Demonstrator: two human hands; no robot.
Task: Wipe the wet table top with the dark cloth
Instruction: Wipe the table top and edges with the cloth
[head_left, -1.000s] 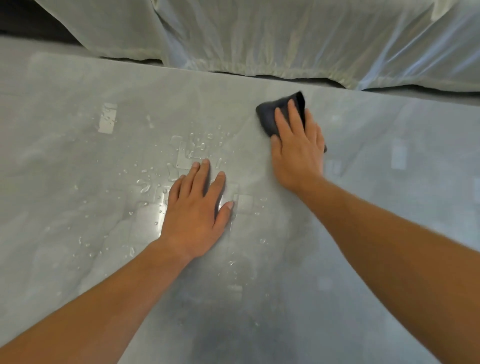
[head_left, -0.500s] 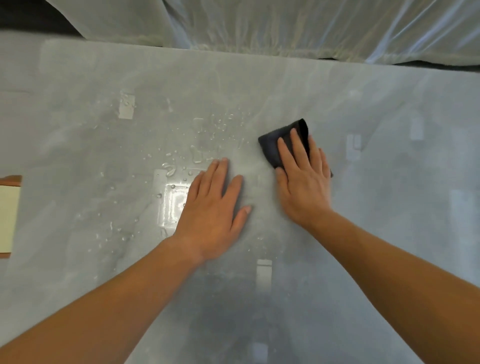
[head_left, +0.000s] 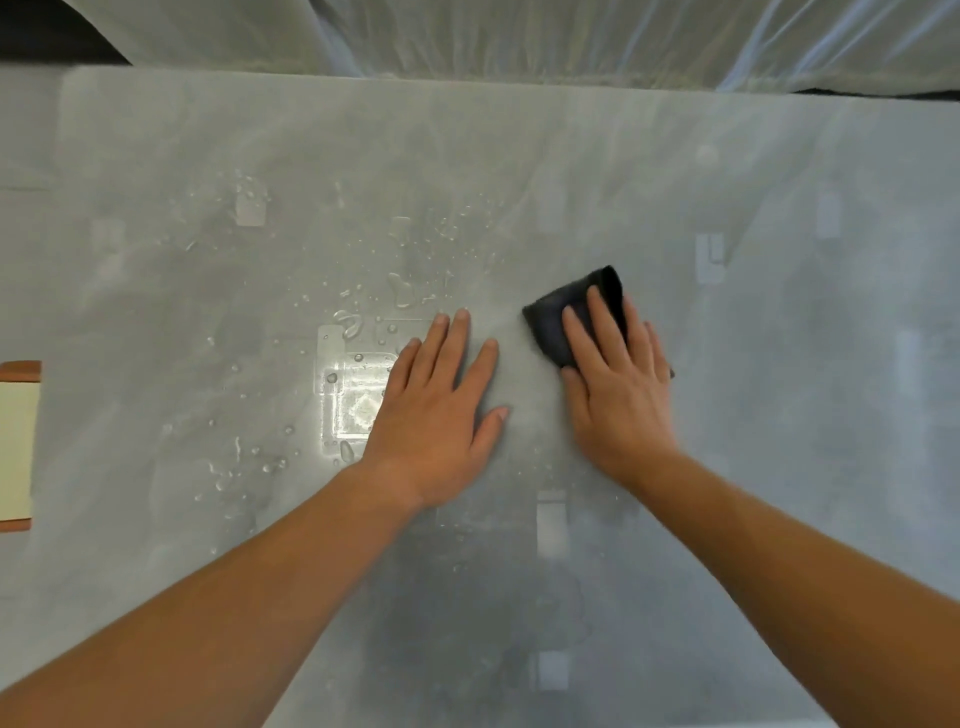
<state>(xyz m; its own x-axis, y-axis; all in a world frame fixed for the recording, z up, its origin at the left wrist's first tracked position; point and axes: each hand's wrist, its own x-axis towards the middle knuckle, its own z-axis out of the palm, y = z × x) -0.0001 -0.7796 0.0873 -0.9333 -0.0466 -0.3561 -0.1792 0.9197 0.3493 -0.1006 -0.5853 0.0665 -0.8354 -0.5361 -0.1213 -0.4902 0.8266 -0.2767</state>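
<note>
A grey stone-look table top (head_left: 753, 467) fills the view. Water drops and small puddles (head_left: 358, 322) lie on it left of centre, reaching from the far middle down past my left wrist. My left hand (head_left: 436, 410) rests flat on the table, fingers spread, holding nothing, its little-finger side at the edge of the wet patch. Just to its right my right hand (head_left: 618, 395) presses flat on a folded dark cloth (head_left: 556, 317). The cloth's far corner sticks out beyond my fingertips; the rest is hidden under the palm.
A pale translucent sheet (head_left: 519, 36) hangs along the table's far edge. At the left edge a cream pad with a reddish-brown border (head_left: 18, 447) is partly in view. Bright ceiling-light reflections (head_left: 353, 400) show on the wet surface.
My right hand has drawn the dark cloth back from the far edge toward me. The view has tilted down, so more of the near table and the pad at the left show.
</note>
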